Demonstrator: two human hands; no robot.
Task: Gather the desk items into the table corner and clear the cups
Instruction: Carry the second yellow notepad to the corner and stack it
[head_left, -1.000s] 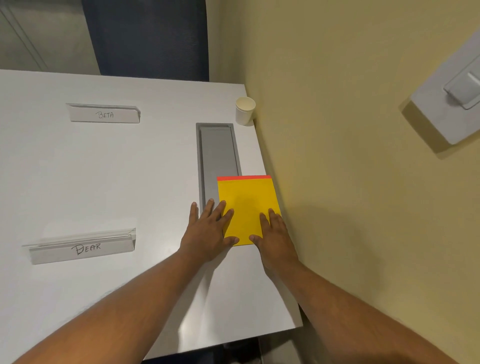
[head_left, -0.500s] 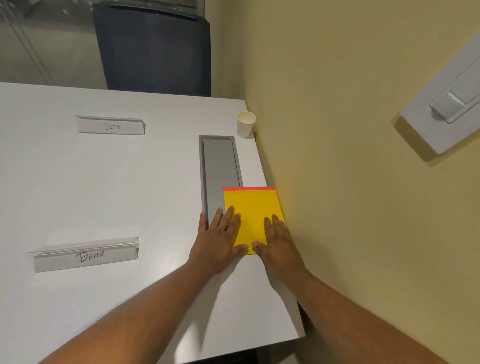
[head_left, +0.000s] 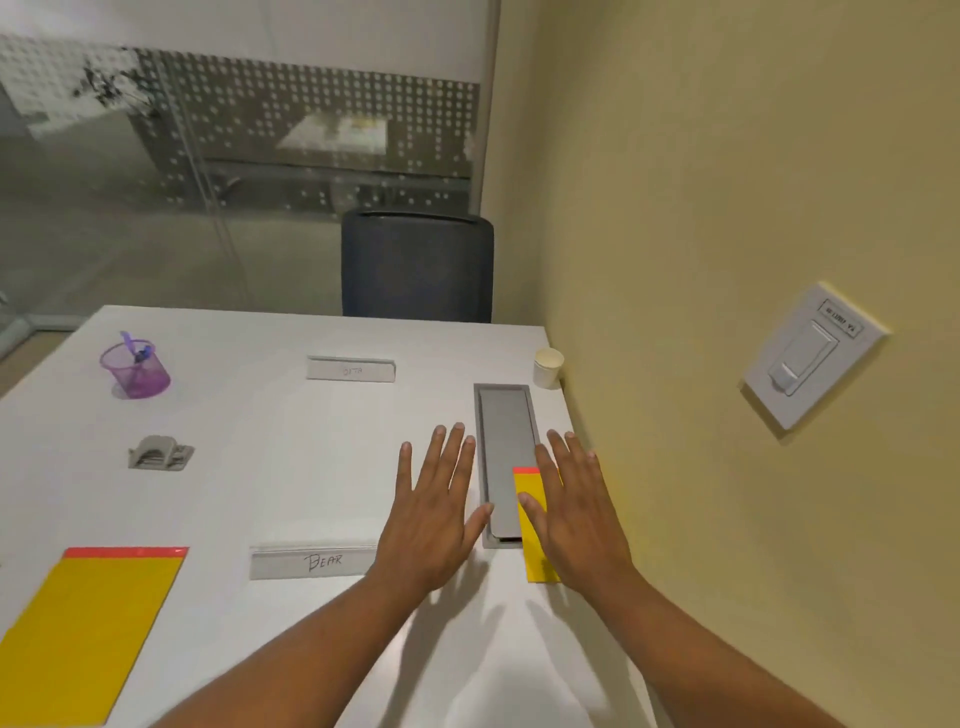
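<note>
A yellow notepad with a red top strip (head_left: 531, 530) lies by the wall at the table's right edge, mostly hidden under my right hand (head_left: 574, 512). That hand hovers flat over it, fingers spread. My left hand (head_left: 434, 512) is also flat and spread, above the bare table just left of the grey cable hatch (head_left: 506, 462). A white paper cup (head_left: 548, 367) stands in the far right corner. A second yellow notepad (head_left: 88, 629) lies at the near left. Two name plates, "Bear" (head_left: 311, 561) and a far one (head_left: 350, 369), stand on the table.
A purple mesh pen holder (head_left: 136, 370) with pens stands at the far left, a grey card holder (head_left: 158, 454) in front of it. A dark chair (head_left: 418, 267) stands behind the table. The yellow wall with a switch plate (head_left: 810, 353) bounds the right side.
Both hands have lifted off the yellow notepad and spread apart, the left one moving left of the hatch. The view has tilted up, showing more of the table.
</note>
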